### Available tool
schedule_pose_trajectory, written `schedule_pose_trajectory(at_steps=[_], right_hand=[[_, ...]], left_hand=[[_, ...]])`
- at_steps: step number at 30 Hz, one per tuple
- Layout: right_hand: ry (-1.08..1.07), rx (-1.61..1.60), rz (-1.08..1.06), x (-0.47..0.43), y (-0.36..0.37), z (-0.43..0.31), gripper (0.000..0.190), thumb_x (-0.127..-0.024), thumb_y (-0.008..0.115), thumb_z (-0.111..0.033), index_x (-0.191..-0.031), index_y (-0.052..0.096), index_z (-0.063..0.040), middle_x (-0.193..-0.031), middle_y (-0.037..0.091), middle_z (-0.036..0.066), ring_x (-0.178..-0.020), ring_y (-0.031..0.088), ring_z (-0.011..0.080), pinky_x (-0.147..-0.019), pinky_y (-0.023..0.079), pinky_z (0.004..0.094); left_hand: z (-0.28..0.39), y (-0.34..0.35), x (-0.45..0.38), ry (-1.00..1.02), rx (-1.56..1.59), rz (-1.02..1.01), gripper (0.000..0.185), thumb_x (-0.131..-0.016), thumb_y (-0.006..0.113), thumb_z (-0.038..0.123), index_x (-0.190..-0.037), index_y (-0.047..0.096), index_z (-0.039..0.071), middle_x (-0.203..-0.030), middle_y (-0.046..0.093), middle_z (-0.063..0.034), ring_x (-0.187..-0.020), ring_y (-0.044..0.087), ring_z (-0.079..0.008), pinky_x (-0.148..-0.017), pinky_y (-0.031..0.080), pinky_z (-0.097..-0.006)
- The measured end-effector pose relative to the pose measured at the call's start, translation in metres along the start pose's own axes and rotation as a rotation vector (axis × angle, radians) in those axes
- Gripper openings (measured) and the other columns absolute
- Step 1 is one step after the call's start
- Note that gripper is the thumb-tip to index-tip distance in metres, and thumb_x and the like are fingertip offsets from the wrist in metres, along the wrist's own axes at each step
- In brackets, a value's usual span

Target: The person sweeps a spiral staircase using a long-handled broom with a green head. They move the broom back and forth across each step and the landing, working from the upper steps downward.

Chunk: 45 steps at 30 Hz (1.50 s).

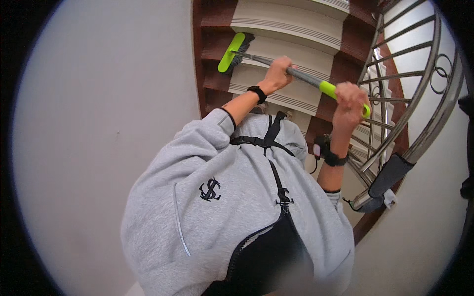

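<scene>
Both of my hands grip one push broom with a grey pole and lime-green parts. My left hand is closed around the middle of the grey pole. Near the pole's top end, my right hand wraps the lime-green handle grip, whose hanging loop shows beside the fingers. The lime-green broom head, with dark grey bristles, lies at the left side of the stairs, across the border between the dark red edge and the cream treads. Black bands circle both wrists.
A plain pale wall rises left of the stairs. On the right runs a curved metal railing, with a grey padded sleeve on its lower handrail. My shoes are partly visible on a step below my body.
</scene>
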State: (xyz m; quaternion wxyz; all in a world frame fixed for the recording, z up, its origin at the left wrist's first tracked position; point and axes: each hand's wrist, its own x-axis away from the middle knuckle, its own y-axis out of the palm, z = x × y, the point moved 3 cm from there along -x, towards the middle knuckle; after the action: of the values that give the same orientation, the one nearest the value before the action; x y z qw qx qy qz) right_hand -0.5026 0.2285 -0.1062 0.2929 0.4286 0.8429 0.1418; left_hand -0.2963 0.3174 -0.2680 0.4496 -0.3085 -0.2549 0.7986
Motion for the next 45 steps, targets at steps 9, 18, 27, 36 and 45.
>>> schedule_pose_trajectory(at_steps=[9, 18, 27, 36, 45], right_hand=[[-0.145, -0.039, -0.155, -0.042, 0.047, 0.032, 0.042, -0.107, 0.048, -0.024, -0.070, 0.044, -0.004, -0.062, 0.043, 0.001, -0.057, 0.042, 0.0115, -0.057, 0.039, 0.0301], [-0.077, 0.107, -0.136, 0.025, 0.017, -0.045, 0.023, -0.095, 0.067, -0.014, -0.081, 0.052, -0.004, -0.075, 0.055, 0.005, -0.070, 0.051, 0.0153, -0.066, 0.042, 0.0305], [-0.453, 0.005, -0.884, 0.027, 0.026, -0.151, 0.026, -0.089, 0.075, -0.035, -0.094, 0.070, -0.009, -0.083, 0.071, 0.005, -0.077, 0.066, 0.0236, -0.072, 0.051, 0.0388], [-0.120, 0.281, -0.603, 0.049, 0.079, -0.111, 0.044, -0.066, 0.081, -0.011, -0.109, 0.074, -0.008, -0.093, 0.069, 0.008, -0.090, 0.065, 0.0262, -0.080, 0.050, 0.0410], [-0.207, 0.557, -0.685, 0.037, 0.132, -0.050, 0.047, -0.065, 0.083, -0.010, -0.110, 0.073, -0.009, -0.096, 0.071, 0.008, -0.092, 0.067, 0.0258, -0.084, 0.053, 0.0385]], left_hand=[[0.039, -0.048, 0.015, 0.059, -0.124, 0.401, 0.043, -0.080, 0.076, 0.022, -0.114, 0.058, 0.003, -0.108, 0.062, -0.0175, -0.100, 0.058, -0.0376, -0.088, 0.046, -0.0441], [0.121, -0.010, 0.009, 0.110, 0.061, 0.095, 0.026, -0.083, 0.071, 0.022, -0.068, 0.056, 0.008, -0.060, 0.056, -0.0175, -0.058, 0.057, -0.0409, -0.052, 0.044, -0.0457], [0.233, -0.053, -0.001, 0.552, 0.413, -0.630, 0.023, -0.063, 0.070, 0.018, -0.060, 0.051, 0.007, -0.053, 0.050, -0.0114, -0.053, 0.052, -0.0372, -0.048, 0.037, -0.0431], [0.213, -0.077, -0.004, 0.535, 0.582, -0.793, 0.039, -0.063, 0.072, 0.030, -0.064, 0.044, 0.003, -0.059, 0.043, -0.0140, -0.062, 0.048, -0.0347, -0.055, 0.036, -0.0424], [0.142, -0.161, 0.023, 0.247, 0.541, -0.411, 0.035, -0.078, 0.073, 0.016, -0.108, 0.064, 0.001, -0.107, 0.069, -0.0141, -0.103, 0.066, -0.0269, -0.087, 0.051, -0.0363]])
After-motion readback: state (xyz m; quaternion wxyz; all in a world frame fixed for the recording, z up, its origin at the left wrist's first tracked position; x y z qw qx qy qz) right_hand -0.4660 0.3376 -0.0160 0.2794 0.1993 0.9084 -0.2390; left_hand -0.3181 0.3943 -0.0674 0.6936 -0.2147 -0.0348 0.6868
